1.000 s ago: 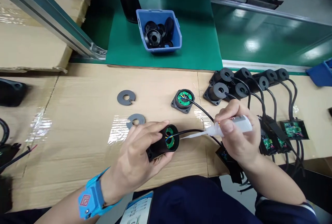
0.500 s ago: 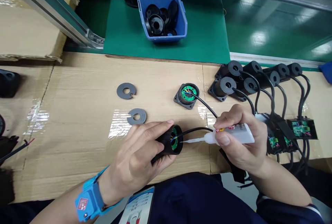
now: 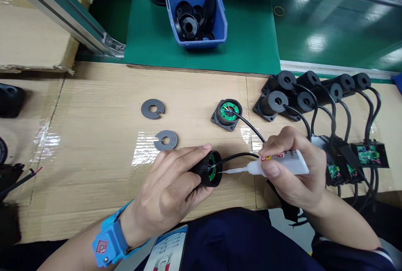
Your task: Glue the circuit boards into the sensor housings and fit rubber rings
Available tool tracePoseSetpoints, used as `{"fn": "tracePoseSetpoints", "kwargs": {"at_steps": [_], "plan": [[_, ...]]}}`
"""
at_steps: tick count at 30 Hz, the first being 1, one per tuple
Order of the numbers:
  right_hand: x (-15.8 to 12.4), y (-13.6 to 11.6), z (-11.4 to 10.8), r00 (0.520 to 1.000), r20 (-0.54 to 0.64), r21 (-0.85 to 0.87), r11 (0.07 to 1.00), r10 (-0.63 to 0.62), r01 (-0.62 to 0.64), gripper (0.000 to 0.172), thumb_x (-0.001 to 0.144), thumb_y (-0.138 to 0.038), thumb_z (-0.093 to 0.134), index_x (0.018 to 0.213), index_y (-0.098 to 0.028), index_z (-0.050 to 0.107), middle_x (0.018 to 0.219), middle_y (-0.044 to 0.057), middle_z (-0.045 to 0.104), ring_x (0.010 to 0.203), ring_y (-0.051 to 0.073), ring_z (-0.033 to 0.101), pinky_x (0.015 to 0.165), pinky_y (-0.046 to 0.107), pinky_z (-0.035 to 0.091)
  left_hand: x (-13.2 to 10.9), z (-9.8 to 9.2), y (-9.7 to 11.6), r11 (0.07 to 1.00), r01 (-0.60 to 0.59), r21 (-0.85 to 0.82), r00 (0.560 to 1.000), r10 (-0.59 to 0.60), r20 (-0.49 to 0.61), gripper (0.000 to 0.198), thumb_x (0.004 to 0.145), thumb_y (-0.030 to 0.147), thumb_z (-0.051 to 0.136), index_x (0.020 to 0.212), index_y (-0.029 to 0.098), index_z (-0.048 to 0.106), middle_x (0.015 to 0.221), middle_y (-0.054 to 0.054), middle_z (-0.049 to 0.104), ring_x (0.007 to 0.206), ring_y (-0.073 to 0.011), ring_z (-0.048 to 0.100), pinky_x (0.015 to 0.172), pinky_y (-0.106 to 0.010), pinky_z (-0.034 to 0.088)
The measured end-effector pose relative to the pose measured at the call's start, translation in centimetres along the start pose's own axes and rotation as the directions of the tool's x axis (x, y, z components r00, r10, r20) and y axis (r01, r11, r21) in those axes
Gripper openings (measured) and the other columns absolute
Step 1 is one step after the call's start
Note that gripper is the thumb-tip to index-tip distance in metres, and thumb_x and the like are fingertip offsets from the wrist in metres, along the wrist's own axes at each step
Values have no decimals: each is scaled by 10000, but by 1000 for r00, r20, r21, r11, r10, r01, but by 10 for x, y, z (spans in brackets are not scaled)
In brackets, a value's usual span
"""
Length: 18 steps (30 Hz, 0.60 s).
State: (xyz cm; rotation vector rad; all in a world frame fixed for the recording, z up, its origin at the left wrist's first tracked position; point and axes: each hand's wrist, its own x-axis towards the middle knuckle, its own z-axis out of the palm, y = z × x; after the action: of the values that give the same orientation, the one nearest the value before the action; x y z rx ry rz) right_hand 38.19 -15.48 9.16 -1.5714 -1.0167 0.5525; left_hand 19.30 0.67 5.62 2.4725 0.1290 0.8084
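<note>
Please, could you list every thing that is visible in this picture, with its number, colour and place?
held housing: one, black with green board inside, in the left hand
glue tube: one, white, in the right hand, nozzle at the held housing's open end
open housing: one, black with green board, on the cardboard behind the hands
washers: two, grey, on the cardboard, left of centre
blue bin: one, holds black round parts, on the green mat
cabled housings: several, black, right side of the cardboard
wrist strap: one, blue, left wrist
left hand: one, closed around the held housing
right hand: one, closed around the glue tube
</note>
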Motion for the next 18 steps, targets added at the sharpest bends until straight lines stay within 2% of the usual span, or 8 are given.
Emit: {"fn": "tracePoseSetpoints", "kwargs": {"at_steps": [12,18], "plan": [[1,0,0,1000,17,-24,999,-22,22,107,907,-321,725,953,-270,643,670,-17,576,542,137,517,469,312,403,-1,0,-1,1000,-10,-16,1000,10,1,361,809,127,795,866,217,450,1236,-153,716,1039,-279,732,748,-390,557],[1,0,-1,999,-17,-62,998,-33,32,99,905,-327,727,953,-282,653,679,-13,582,532,139,525,449,320,399,-1,2,0,995,73,-63,997,-73,-10,377,817,160,795,901,244,438,1205,-111,730,1026,-248,740,751,-405,576]]}}
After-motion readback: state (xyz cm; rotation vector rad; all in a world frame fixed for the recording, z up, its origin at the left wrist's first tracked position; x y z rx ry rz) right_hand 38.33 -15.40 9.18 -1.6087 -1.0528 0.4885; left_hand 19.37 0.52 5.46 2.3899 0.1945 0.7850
